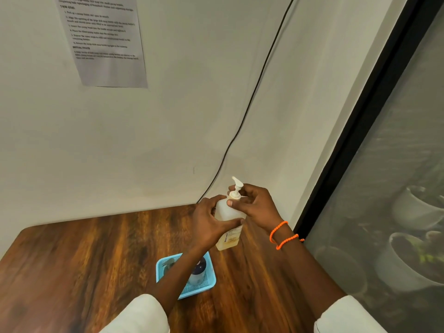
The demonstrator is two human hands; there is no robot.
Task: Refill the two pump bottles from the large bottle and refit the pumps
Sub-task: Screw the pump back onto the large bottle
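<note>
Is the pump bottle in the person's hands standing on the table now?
No. The pump bottle is held tilted in the air above the table, with the left hand round its body and the right hand at its pump collar.

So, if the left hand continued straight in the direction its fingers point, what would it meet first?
Its fingers already wrap the pump bottle, so the left hand meets that first; behind it likely the right hand, though depth is unclear.
</note>
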